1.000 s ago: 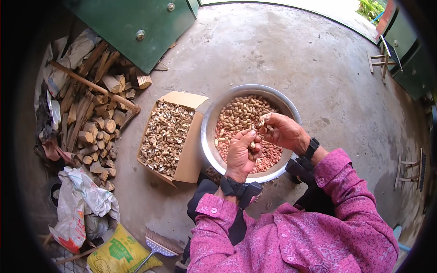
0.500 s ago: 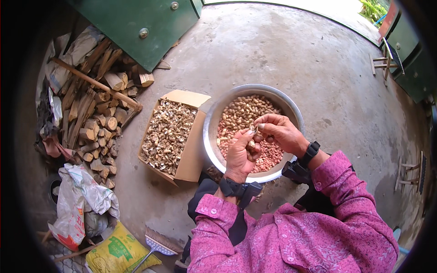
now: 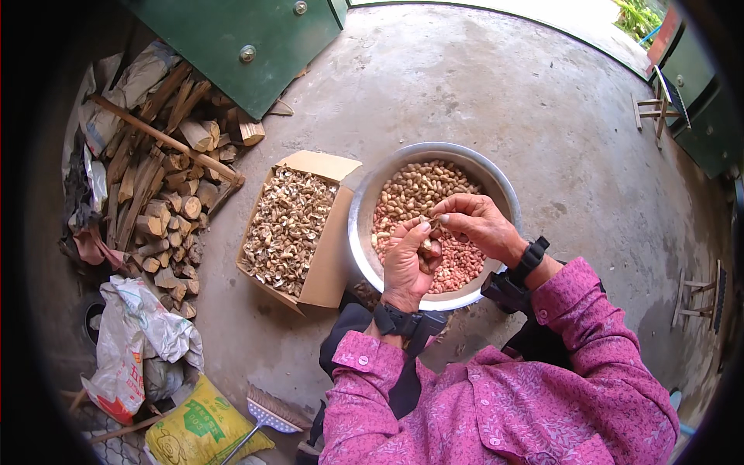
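Observation:
Both of my hands meet over a wide metal basin. Unshelled peanuts fill its far part, and shelled pink peanut kernels lie in the near part. My left hand is closed, with a few peanuts cupped in the curled fingers. Close against its thumb, my right hand pinches at a small piece of peanut shell between the fingertips. The fingers partly cover that piece, so its shape is hard to make out.
Left of the basin stands a cardboard box full of empty peanut shells. Stacked firewood lies farther left, below a green door. A yellow sack and a perforated metal scoop are at the lower left. Small stools stand at the right.
My right fingers have shifted slightly closer to the left thumb and tightened around the shell piece. The basin and box keep their places.

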`<action>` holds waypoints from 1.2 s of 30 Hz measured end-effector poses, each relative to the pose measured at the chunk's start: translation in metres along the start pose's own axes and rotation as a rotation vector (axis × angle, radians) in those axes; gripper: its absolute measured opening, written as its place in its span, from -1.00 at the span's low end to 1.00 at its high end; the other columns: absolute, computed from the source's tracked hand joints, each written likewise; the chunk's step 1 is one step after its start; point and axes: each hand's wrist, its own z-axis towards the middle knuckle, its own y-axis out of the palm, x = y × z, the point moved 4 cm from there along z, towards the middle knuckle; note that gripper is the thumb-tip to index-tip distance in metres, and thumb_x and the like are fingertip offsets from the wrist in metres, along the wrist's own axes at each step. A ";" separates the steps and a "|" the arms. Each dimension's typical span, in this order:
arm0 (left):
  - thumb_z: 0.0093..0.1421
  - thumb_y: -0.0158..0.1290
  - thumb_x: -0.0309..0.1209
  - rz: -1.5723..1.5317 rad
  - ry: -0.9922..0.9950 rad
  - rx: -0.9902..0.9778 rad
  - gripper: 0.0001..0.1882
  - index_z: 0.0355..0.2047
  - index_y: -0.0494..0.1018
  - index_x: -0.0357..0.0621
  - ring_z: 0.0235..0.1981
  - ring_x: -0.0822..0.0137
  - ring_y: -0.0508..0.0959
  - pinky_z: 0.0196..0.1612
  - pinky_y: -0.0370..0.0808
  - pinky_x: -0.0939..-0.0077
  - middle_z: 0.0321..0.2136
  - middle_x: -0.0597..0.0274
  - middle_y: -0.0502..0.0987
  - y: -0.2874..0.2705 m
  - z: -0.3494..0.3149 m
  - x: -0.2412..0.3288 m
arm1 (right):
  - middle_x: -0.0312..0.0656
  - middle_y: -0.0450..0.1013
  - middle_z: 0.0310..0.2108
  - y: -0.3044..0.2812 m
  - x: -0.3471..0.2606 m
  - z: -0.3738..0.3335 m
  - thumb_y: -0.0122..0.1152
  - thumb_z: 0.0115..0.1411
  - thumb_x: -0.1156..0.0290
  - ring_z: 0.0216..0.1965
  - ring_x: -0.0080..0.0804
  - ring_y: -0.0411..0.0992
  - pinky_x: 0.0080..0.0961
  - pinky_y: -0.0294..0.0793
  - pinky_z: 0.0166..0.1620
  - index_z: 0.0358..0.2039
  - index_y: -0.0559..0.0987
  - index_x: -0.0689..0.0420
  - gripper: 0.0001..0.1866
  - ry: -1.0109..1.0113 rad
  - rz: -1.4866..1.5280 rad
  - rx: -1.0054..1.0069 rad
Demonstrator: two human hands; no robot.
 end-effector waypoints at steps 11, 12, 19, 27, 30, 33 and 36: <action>0.14 0.00 -0.55 -0.043 -0.035 -0.038 -0.90 -0.31 0.40 -0.17 -0.50 0.47 0.51 -0.53 0.48 0.69 -0.45 0.25 0.51 0.002 -0.003 0.000 | -0.21 0.46 -0.43 0.002 -0.002 0.001 0.14 -0.01 0.42 -0.36 -0.56 0.39 -0.59 0.38 -0.29 -0.37 0.55 0.28 -0.78 0.031 -0.034 -0.007; 0.13 0.00 -0.56 -0.037 -0.029 -0.022 -0.90 -0.31 0.40 -0.17 -0.48 0.47 0.51 -0.52 0.49 0.69 -0.45 0.25 0.51 0.003 -0.003 0.000 | -0.20 0.46 -0.44 0.002 -0.002 0.001 0.15 -0.02 0.42 -0.37 -0.55 0.39 -0.59 0.38 -0.29 -0.38 0.55 0.29 -0.79 0.024 -0.051 0.003; 0.12 0.02 -0.57 0.042 -0.021 0.022 -0.89 -0.32 0.40 -0.17 -0.46 0.47 0.52 -0.52 0.49 0.72 -0.45 0.24 0.51 -0.002 -0.004 0.001 | -0.11 0.49 -0.53 0.001 0.002 0.004 0.15 -0.07 0.42 -0.48 -0.42 0.45 -0.51 0.41 -0.38 -0.47 0.57 0.28 -0.81 -0.157 -0.218 0.041; 0.08 0.06 -0.58 0.183 -0.001 0.108 -0.87 -0.35 0.39 -0.15 -0.48 0.48 0.52 -0.55 0.47 0.74 -0.48 0.27 0.50 -0.001 -0.009 0.000 | -0.06 0.48 -0.59 -0.001 0.011 0.008 0.11 -0.11 0.41 -0.54 -0.34 0.46 -0.43 0.42 -0.42 -0.53 0.59 0.24 -0.82 -0.122 -0.339 0.069; 0.07 0.07 -0.58 0.262 0.022 0.122 -0.86 -0.34 0.39 -0.13 -0.51 0.48 0.52 -0.57 0.46 0.75 -0.50 0.28 0.50 -0.002 -0.009 0.000 | -0.03 0.48 -0.59 0.002 0.004 0.006 0.09 -0.13 0.42 -0.54 -0.28 0.46 -0.40 0.42 -0.41 -0.55 0.59 0.23 -0.82 -0.118 -0.444 0.089; 0.07 0.07 -0.57 0.263 0.049 0.155 -0.84 -0.34 0.37 -0.13 -0.54 0.48 0.51 -0.59 0.45 0.75 -0.52 0.25 0.50 0.001 -0.010 0.003 | -0.01 0.47 -0.60 0.002 -0.005 0.004 0.05 -0.12 0.44 -0.53 -0.23 0.46 -0.38 0.42 -0.40 -0.56 0.59 0.22 -0.82 -0.166 -0.540 0.115; 0.07 0.07 -0.56 0.215 0.037 0.147 -0.84 -0.33 0.36 -0.13 -0.57 0.47 0.50 -0.61 0.44 0.74 -0.52 0.22 0.50 0.001 -0.009 0.007 | -0.01 0.48 -0.56 -0.006 0.004 0.005 0.03 -0.11 0.46 -0.51 -0.29 0.47 -0.38 0.42 -0.38 -0.51 0.60 0.23 -0.80 -0.205 -0.444 0.123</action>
